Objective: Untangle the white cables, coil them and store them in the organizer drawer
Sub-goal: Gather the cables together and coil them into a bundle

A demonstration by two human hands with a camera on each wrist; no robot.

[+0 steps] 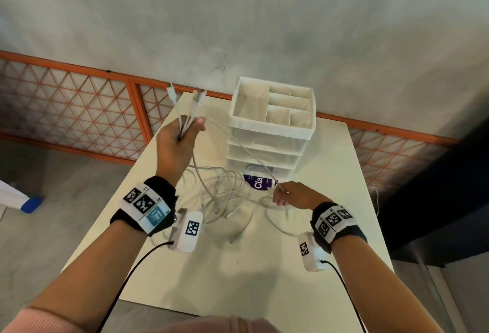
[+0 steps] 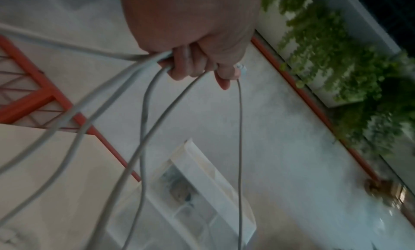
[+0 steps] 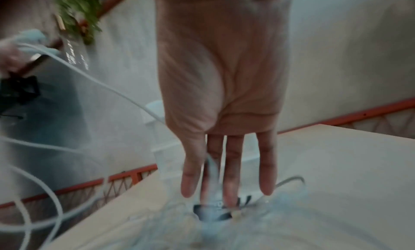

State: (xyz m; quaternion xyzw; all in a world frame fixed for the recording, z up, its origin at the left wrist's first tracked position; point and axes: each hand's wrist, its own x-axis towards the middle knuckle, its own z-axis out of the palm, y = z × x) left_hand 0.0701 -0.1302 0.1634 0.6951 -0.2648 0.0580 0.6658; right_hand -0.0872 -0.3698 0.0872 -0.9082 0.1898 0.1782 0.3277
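Several white cables [image 1: 225,197] lie tangled on the white table [image 1: 264,266], in front of the white organizer [image 1: 270,121] with its stacked clear drawers. My left hand [image 1: 185,131] is raised above the table's left side and grips a bunch of cable ends, whose plugs [image 1: 197,94] stick up above the fist. In the left wrist view the curled fingers [image 2: 191,65] hold several strands [image 2: 143,122] that hang down. One strand [image 1: 246,150] runs from that fist across to my right hand [image 1: 280,195], which pinches it low over the tangle. The right wrist view is blurred and shows a white cable piece [image 3: 212,174] between the fingers.
The organizer's top tray has several open compartments. A purple-labelled packet [image 1: 258,181] lies at the organizer's foot; whether it sits in a drawer I cannot tell. An orange lattice railing [image 1: 79,99] runs behind the table, dark furniture [image 1: 436,187] stands right, and a blue object [image 1: 31,204] lies on the floor left.
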